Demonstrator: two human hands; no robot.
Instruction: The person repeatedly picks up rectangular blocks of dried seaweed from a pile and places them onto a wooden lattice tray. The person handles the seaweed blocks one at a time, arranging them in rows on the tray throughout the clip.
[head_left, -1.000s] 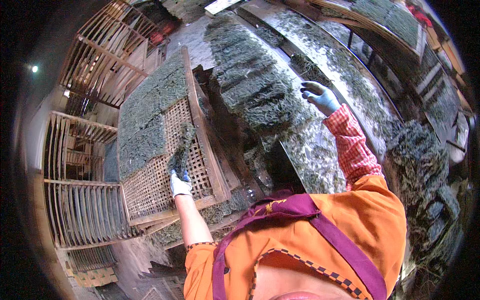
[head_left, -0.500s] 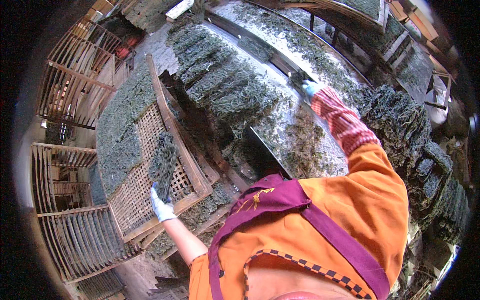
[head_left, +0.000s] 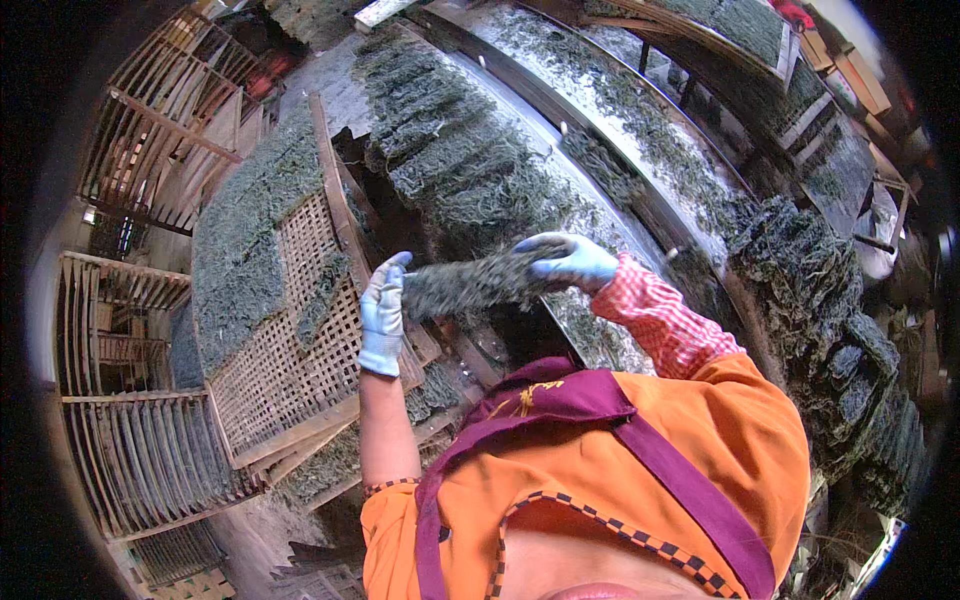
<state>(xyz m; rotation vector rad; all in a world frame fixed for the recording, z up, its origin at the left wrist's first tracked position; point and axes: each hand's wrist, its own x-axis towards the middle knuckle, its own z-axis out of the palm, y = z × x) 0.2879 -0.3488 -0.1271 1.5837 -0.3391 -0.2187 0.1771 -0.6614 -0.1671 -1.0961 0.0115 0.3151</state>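
Note:
My left hand [head_left: 382, 315] and my right hand [head_left: 575, 262], both in white-and-blue gloves, hold a bundle of dark green, curly strands [head_left: 460, 287] between them. The bundle is level, one end at each hand, and somewhat blurred. To the left slopes a woven lattice tray [head_left: 300, 375] in a wooden frame, partly covered by a mat of similar strands [head_left: 235, 270]. A separate narrow strip of strands [head_left: 322, 290] lies on the bare lattice. Behind the held bundle, rows of green strands [head_left: 450, 160] lie on a pale work surface.
Slatted wooden racks [head_left: 150, 460] stand at the far left. A long dark trough [head_left: 590, 140] runs diagonally across the work surface. At the right, a large heap of dark strands [head_left: 800, 270] rises close to my right arm. Trays and boards [head_left: 835, 150] are stacked at the back right.
My right hand has come back from the trough toward my left hand. My left hand has moved up and right off the lattice, leaving a strip there, and both hands now hold a bundle.

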